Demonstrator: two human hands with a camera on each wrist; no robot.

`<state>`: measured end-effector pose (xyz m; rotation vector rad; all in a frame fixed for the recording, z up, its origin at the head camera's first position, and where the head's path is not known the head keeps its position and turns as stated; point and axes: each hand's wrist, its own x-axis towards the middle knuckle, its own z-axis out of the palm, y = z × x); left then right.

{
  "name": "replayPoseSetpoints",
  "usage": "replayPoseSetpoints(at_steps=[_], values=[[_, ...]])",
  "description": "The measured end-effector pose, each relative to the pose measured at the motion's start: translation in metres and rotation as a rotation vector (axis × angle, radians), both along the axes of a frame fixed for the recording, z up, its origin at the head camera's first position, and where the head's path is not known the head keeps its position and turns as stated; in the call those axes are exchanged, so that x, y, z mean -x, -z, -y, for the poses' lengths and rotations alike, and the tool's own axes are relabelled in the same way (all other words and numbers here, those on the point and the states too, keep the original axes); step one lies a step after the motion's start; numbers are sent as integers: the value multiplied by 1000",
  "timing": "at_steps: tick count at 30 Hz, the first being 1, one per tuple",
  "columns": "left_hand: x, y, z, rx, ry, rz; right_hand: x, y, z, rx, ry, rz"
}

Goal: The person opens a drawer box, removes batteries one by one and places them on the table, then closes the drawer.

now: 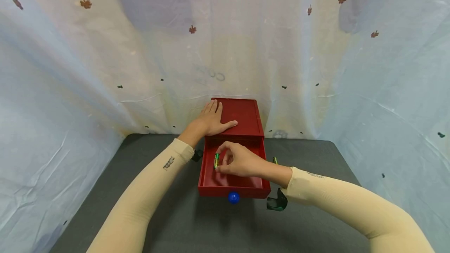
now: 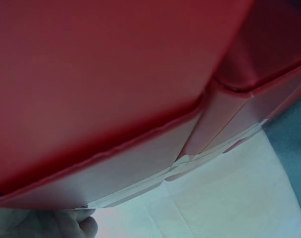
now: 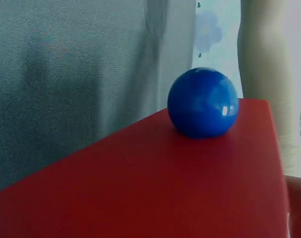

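Observation:
A red box [image 1: 242, 118] stands on the table with its drawer [image 1: 234, 191] pulled out toward me. My left hand [image 1: 212, 121] rests flat on top of the box, fingers spread and thumb out to the side. Inside the drawer, near its left wall, my right hand [image 1: 240, 162] pinches a small green-and-gold battery [image 1: 216, 161] upright between thumb and fingers. I cannot tell whether the battery touches the drawer floor. A round blue knob [image 1: 233, 197] sits on the drawer front; in the right wrist view this knob [image 3: 203, 102] looks large and glossy.
Another green battery [image 1: 275, 160] lies on the dark grey table [image 1: 299, 229] right of the box, partly hidden by my right forearm. Dark wrist straps [image 1: 277, 201] hang below my sleeves. A pale patterned curtain [image 1: 239, 57] encloses the back and sides.

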<state>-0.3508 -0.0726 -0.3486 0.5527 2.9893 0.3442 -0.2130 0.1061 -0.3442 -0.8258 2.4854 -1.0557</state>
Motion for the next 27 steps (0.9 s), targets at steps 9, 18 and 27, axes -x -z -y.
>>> replayPoseSetpoints(at_steps=[9,18,27], values=[[-2,-1,1,-10,-4,8,-8,-8,-18,6,27,-90],[0,-1,0,-7,-16,20,-10,-11,-41,51,63,-175],[-1,-1,0,-11,-5,11,-7,-13,-65,89,67,-214]])
